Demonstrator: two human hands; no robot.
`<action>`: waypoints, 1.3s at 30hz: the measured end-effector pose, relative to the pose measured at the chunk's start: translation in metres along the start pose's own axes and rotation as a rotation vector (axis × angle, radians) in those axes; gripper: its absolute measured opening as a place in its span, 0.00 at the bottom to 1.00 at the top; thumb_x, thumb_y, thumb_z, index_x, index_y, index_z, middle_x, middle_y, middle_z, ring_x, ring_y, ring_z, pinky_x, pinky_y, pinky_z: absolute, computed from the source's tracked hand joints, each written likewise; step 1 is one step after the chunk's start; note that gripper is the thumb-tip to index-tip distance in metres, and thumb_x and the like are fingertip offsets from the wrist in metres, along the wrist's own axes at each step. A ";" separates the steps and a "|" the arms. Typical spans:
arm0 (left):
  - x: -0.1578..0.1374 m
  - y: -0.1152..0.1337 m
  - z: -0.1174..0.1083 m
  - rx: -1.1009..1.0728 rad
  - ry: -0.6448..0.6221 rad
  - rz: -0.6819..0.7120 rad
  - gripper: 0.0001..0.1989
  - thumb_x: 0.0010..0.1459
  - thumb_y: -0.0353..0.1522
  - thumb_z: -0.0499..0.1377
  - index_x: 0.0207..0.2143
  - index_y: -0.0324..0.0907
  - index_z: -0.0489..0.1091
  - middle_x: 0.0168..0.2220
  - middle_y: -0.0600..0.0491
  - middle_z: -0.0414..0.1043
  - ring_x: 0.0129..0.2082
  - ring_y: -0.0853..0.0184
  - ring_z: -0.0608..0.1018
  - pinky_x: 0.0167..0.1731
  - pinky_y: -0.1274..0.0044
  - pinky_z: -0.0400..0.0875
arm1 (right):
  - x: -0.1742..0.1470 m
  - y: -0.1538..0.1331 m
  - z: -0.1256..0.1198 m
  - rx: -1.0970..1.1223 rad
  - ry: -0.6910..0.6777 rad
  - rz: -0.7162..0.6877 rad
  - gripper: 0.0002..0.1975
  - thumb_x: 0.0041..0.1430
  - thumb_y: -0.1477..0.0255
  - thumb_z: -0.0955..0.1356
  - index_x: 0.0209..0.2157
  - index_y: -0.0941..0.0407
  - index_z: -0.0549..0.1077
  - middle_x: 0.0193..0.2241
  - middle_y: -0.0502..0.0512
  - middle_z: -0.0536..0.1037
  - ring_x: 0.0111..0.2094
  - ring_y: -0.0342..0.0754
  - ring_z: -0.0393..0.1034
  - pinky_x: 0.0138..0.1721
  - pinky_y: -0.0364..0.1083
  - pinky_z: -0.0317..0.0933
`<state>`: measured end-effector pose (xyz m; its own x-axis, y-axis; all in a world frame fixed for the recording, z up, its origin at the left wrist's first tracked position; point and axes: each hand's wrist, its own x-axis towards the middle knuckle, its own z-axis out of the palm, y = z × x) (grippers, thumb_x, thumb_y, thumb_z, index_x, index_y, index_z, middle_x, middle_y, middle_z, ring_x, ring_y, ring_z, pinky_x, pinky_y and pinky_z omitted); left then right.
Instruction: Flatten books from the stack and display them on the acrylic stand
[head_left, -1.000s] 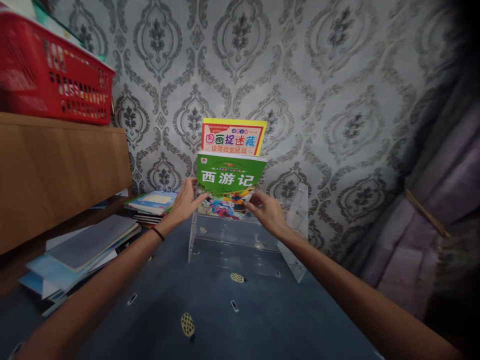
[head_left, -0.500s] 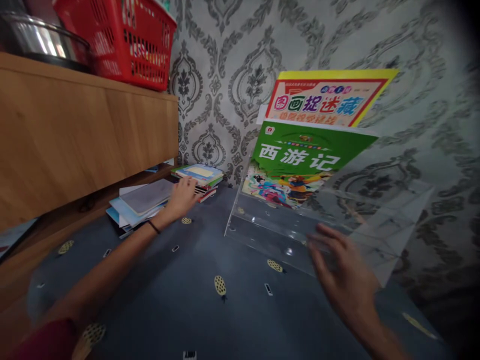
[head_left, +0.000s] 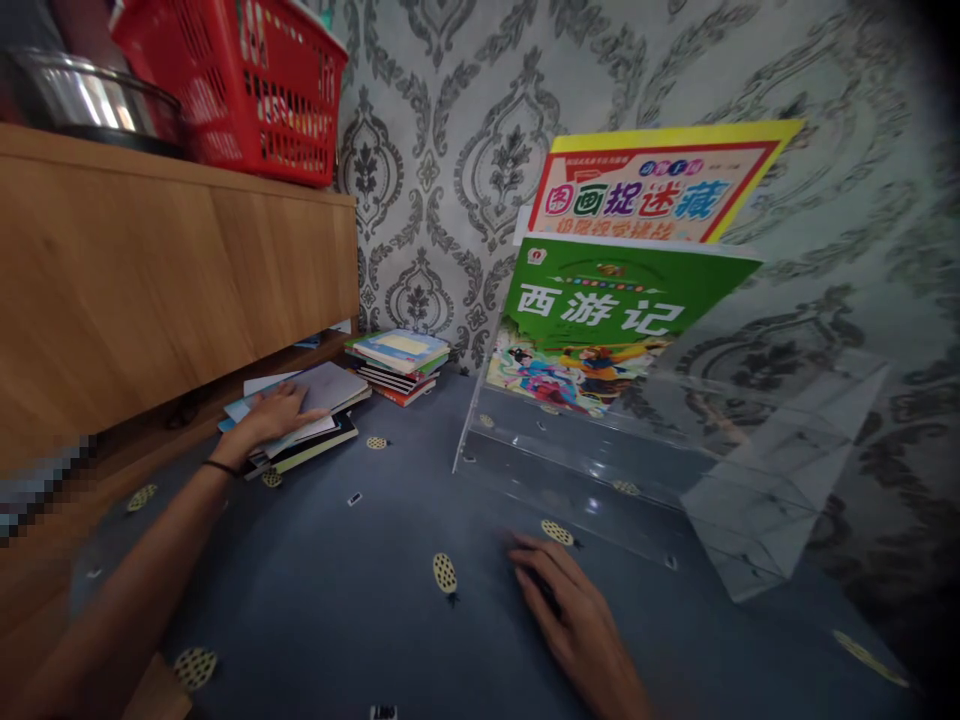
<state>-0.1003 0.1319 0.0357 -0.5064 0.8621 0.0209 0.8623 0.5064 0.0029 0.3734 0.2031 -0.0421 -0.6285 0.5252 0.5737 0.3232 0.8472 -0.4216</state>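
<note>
1. Pile [head_left: 319, 448]: on the surface [head_left: 360, 600], left of the rack, near the cabinet [head_left: 180, 270]. Edges are ragged, so a sideways pull could fan the loose books out.
2. Left hand [head_left: 276, 412]: on top of the pile by the grey book [head_left: 337, 382], grip spread, thumb out, no visible pinch. Pressing off-centre could skid the top layers.
3. Stack [head_left: 397, 365]: just beyond the pile. A shove that way could knock it crooked.
4. Right hand [head_left: 566, 605]: empty, grip loosely curled, not closed; can't tell if it touches the surface. A careless swing forward could bump the rack.
5. Rack [head_left: 757, 520]: clear, so its edges are easy to misjudge. A knock could dislodge the green book [head_left: 592, 320] or the taller yellow-edged book [head_left: 637, 190] behind it.
</note>
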 end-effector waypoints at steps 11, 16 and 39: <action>-0.043 0.016 -0.022 0.177 -0.155 0.166 0.40 0.60 0.47 0.55 0.67 0.29 0.57 0.68 0.32 0.58 0.68 0.48 0.63 0.65 0.66 0.58 | -0.006 0.007 0.003 0.047 -0.016 0.003 0.12 0.71 0.66 0.63 0.43 0.52 0.78 0.44 0.60 0.81 0.46 0.53 0.79 0.47 0.51 0.76; -0.085 0.040 -0.033 0.146 -0.090 0.208 0.23 0.63 0.28 0.46 0.56 0.35 0.70 0.52 0.37 0.77 0.51 0.53 0.79 0.52 0.66 0.71 | -0.008 0.005 0.003 0.047 -0.050 0.013 0.13 0.72 0.65 0.62 0.43 0.52 0.78 0.45 0.60 0.82 0.47 0.53 0.79 0.48 0.52 0.76; -0.168 0.171 0.031 -0.132 -0.112 0.899 0.21 0.73 0.35 0.47 0.63 0.41 0.65 0.67 0.43 0.63 0.65 0.58 0.69 0.64 0.62 0.65 | 0.002 -0.057 0.007 -0.039 -0.226 -0.075 0.21 0.68 0.75 0.63 0.61 0.55 0.69 0.60 0.62 0.74 0.61 0.56 0.68 0.62 0.61 0.64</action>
<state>0.1317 0.0740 0.0016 0.3639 0.9310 -0.0269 0.9227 -0.3564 0.1468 0.3484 0.1553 -0.0221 -0.7929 0.4335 0.4283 0.2941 0.8877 -0.3542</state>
